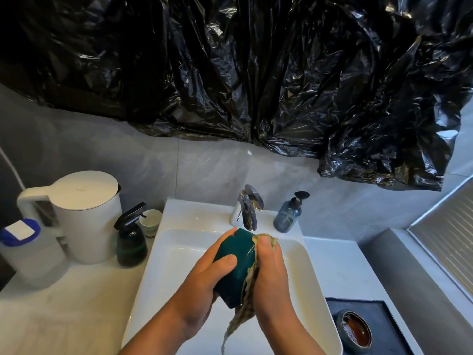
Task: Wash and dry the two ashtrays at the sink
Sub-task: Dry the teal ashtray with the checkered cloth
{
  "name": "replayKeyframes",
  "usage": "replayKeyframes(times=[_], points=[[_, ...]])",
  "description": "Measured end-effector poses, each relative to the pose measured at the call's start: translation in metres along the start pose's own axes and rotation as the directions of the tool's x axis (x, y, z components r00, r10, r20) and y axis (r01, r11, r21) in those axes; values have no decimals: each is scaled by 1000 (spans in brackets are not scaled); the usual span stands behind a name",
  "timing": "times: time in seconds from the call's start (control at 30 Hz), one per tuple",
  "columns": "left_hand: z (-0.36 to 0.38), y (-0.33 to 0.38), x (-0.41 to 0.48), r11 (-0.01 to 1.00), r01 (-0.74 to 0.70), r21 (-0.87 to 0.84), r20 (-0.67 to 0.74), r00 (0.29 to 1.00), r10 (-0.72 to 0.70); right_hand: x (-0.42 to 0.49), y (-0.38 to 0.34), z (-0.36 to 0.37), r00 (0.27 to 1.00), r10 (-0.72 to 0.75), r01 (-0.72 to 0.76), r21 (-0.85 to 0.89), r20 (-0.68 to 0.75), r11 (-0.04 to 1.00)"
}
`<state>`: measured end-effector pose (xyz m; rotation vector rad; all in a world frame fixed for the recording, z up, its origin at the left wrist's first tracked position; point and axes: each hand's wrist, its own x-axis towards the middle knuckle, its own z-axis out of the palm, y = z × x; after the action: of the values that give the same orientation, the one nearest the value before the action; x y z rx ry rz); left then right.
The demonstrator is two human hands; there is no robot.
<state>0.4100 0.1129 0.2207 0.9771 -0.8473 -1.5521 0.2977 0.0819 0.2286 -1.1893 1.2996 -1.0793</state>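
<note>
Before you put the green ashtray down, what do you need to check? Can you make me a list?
1. Left hand grips the green ashtray: ok.
2. Right hand holds the cloth against it: ok.
3. Ashtray held over the sink: ok.
4. Faucet shows no running water: ok.
5. Ashtray's inside dry: cannot tell, hidden.
6. Free space on the dark tray beside the brown ashtray: ok.

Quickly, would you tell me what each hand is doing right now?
Left hand: grips the green ashtray.
Right hand: holds the cloth against that ashtray.
</note>
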Motion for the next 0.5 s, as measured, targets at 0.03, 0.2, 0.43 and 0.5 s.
replayKeyframes(times=[0.03,0.2,0.43,0.5], points=[[-2,1,0,1000,11,-26,34,999,-10,0,-1,0,1000,-22,23,-64,12,998],[-4,7,1,959,65,-274,32,998,-59,-8,0,4,984,-147,177,-448,101,876],[-4,0,6,847,39,-530,-191,968,-165,-22,-9,9,905,-220,420,-685,364,595],[-7,1,8,845,25,-534,-229,958,-172,-28,-8,10,892,-156,437,-719,424,540]])
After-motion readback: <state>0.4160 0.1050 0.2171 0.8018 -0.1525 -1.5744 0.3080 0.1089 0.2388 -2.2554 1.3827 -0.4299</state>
